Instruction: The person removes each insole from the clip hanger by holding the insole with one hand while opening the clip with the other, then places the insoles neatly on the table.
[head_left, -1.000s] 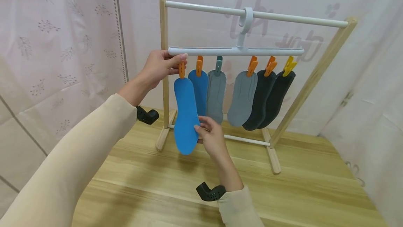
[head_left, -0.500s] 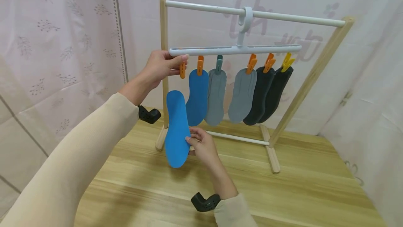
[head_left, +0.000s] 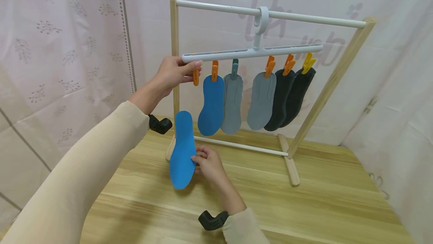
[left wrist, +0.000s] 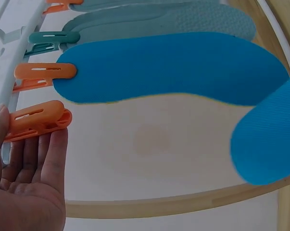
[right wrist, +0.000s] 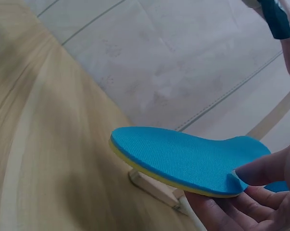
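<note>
1. Right hand [head_left: 209, 165] has a firm pinch on a bright blue, sole-shaped insole with a yellow underside [head_left: 182, 152], the grip closed at its right edge, thumb in front and fingers behind.
2. That insole tilts above the wood-grained bench [head_left: 321, 199], near left, its narrow end up and well apart from the clip above.
3. Up at left, left hand [head_left: 174, 71] has its grip closed round an orange plastic clip [head_left: 196, 77], just under the left end of a white plastic hanger [head_left: 233, 54], which dips lower than the right.
4. Next along hangs a darker blue insole [head_left: 212, 105], a gap between it and the held one.
5. Grey insole [head_left: 232, 105] overlaps its right edge; then there's open room before the lighter grey insole [head_left: 262, 101] farther right.
</note>
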{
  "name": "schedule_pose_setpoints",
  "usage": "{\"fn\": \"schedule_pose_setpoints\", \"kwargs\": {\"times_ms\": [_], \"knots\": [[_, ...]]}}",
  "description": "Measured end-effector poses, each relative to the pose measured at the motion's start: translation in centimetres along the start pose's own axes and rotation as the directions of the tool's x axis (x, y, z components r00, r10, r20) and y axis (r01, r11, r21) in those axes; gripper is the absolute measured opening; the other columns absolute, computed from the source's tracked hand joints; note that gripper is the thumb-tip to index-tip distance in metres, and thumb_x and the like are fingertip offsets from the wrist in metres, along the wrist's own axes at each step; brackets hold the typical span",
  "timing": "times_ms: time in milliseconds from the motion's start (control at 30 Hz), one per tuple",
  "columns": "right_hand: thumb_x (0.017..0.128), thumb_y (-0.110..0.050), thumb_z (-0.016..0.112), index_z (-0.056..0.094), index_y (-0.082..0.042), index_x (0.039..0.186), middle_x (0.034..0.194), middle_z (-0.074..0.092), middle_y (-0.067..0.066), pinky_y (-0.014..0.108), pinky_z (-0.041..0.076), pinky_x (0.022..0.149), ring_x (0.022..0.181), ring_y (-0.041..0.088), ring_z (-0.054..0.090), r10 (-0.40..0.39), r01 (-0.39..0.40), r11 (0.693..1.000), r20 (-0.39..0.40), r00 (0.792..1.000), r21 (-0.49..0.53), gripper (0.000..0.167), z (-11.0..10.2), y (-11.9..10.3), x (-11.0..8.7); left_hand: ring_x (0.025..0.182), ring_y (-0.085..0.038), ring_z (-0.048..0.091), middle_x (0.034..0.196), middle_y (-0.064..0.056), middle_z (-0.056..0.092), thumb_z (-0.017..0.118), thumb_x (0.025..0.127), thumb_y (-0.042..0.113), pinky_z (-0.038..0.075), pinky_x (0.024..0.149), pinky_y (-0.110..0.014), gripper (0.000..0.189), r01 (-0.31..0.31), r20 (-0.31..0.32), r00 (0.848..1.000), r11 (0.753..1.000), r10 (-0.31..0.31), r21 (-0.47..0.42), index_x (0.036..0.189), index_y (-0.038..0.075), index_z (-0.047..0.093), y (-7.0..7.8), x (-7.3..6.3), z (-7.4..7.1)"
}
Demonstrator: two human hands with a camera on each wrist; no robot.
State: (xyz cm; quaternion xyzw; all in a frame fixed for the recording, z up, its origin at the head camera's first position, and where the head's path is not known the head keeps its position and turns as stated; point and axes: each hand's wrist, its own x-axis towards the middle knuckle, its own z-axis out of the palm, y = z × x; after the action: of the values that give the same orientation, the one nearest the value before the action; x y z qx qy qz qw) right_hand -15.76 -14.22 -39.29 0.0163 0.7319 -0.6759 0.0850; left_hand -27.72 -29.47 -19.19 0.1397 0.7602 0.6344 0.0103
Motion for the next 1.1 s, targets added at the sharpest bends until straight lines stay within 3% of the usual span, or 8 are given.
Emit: {"fn": "schedule_pose_setpoints", "kwargs": {"times_ms": [433, 800, 1100], "knots": [[0.1, -0.008, 0.058, 0.057, 0.003, 0.131, 0.109, 0.07, 0.014, 0.031, 0.061, 0.064, 0.075, 0.014, 0.066, 0.064, -0.064, 0.997, -0.012, 0.998, -0.039, 0.033, 1.0, 2.3, 0.8, 0.114, -0.022, 0.066, 0.124, -0.01, 0.066, 0.063, 0.1, 0.032, 0.054, 0.108, -0.036, 0.042, 0.004, 0.049, 0.999, 0.999, -0.006, 0.052, 0.131, 0.004, 0.064, 0.0, -0.1, -0.1], [0.098, -0.005, 0.058, 0.059, 0.004, 0.128, 0.111, 0.071, 0.016, 0.028, 0.062, 0.064, 0.08, 0.014, 0.066, 0.063, -0.064, 0.998, -0.023, 0.998, -0.027, 0.031, 1.0, 2.9, 0.9, 0.116, -0.021, 0.065, 0.128, -0.01, 0.065, 0.063, 0.1, 0.033, 0.054, 0.107, -0.035, 0.042, -0.001, 0.054, 0.999, 0.998, -0.002, 0.06, 0.13, 0.004, 0.064, 0.0, -0.1, 0.2], [0.099, -0.003, 0.058, 0.053, 0.009, 0.137, 0.12, 0.068, 0.019, 0.028, 0.063, 0.067, 0.089, 0.016, 0.07, 0.075, -0.076, 0.995, -0.028, 0.997, -0.056, 0.041, 1.1, 3.8, 1.3, 0.117, -0.021, 0.065, 0.127, -0.01, 0.065, 0.062, 0.101, 0.033, 0.054, 0.107, -0.036, 0.042, 0.009, 0.056, 0.998, 0.998, -0.012, 0.058, 0.131, 0.004, 0.063, -0.1, 0.0, 0.2]]}}
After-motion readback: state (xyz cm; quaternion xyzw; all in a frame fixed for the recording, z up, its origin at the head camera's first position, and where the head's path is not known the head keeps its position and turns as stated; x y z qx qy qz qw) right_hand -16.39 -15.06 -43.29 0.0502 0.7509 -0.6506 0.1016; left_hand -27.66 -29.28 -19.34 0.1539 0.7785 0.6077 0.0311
